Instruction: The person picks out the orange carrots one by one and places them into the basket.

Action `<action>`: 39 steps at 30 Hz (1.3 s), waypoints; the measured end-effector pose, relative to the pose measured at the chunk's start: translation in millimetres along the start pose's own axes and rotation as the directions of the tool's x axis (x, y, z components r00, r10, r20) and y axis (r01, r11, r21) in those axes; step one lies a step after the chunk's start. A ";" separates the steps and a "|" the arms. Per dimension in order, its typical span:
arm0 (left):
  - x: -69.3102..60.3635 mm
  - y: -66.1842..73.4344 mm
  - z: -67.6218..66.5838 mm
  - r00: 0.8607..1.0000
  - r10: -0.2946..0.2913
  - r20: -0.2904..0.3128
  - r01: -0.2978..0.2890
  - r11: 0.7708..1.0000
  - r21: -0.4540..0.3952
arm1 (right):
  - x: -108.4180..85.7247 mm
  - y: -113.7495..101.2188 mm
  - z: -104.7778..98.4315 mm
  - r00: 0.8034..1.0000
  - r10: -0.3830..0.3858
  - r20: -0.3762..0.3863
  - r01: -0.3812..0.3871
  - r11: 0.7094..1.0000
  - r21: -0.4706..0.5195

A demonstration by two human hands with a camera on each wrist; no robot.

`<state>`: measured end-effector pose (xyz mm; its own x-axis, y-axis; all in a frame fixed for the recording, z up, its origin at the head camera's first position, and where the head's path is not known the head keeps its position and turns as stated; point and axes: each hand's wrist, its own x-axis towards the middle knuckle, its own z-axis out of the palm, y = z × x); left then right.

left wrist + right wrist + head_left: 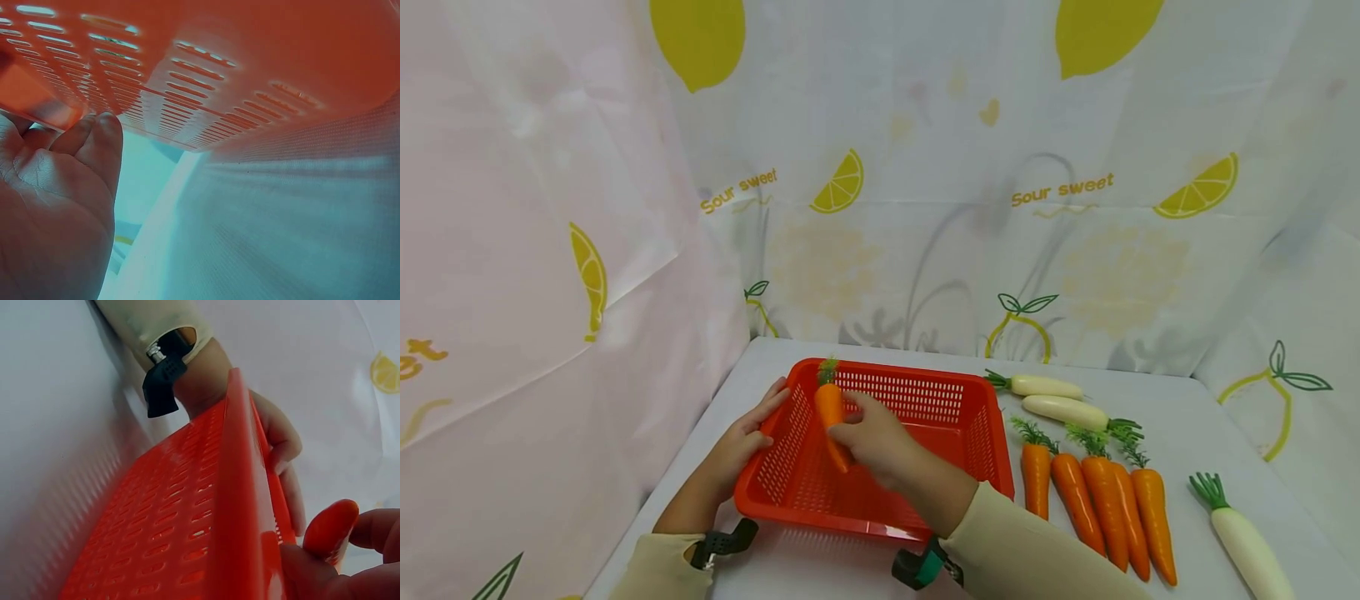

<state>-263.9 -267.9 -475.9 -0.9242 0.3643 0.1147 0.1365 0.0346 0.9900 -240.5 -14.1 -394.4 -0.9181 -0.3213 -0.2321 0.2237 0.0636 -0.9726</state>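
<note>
A red plastic basket (850,522) with slotted walls stands in front of me in the head view. My left hand (739,446) holds its left rim; in the left wrist view, that hand's fingertips (107,128) meet the slotted wall. Over the basket's left part, my right hand (878,440) pinches an orange carrot (830,406) between thumb and fingers. The carrot's green leafy top points up and away, its tip down toward me. In the right wrist view the carrot (331,530) shows end-on beyond the red rim, partly hidden by my fingers.
Several carrots (1101,500) lie side by side right of the basket. Two white radishes (1047,386) lie behind them, and another white radish (1251,550) is at the far right. Printed cloth walls (887,275) enclose the white table (1187,433) at the back and sides.
</note>
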 end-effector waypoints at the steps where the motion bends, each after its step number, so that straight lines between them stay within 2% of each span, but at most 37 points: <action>1: 0.1 -0.1 -0.1 1.000 0.000 -0.001 0.000 1.000 0.000 | 1.1 0.9 1.2 1.000 0.005 0.005 -0.005 1.000 0.005; 6: -2.2 -2.1 -0.4 1.000 -0.004 -0.011 0.004 1.000 -0.004 | 7.0 6.1 9.4 0.999 0.031 0.031 -0.032 0.999 0.042; 13: -7.7 -4.8 -2.0 1.000 0.008 -0.014 -0.008 1.000 -0.003 | 11.2 9.5 20.3 0.993 0.113 0.041 -0.115 0.992 0.043; 23: -5.5 -3.8 -7.0 0.999 0.041 -0.005 -0.041 0.999 0.020 | 19.9 10.3 26.0 0.987 0.146 0.070 -0.148 0.989 0.024; 31: -1.2 -1.1 -1.8 1.000 0.023 0.004 -0.023 1.000 -0.003 | 21.5 11.4 27.4 0.970 0.207 0.123 -0.205 0.978 -0.031; 39: 0.7 0.3 0.1 1.000 0.009 -0.009 -0.009 0.999 0.034 | 25.2 18.3 26.3 0.956 0.252 0.153 -0.256 0.967 0.005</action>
<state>-264.4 -267.6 -475.6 -0.9259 0.3566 0.1247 0.1570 0.0629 0.9856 -250.9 -45.9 -417.6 -0.7710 -0.4356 -0.4646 0.4525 0.1388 -0.8809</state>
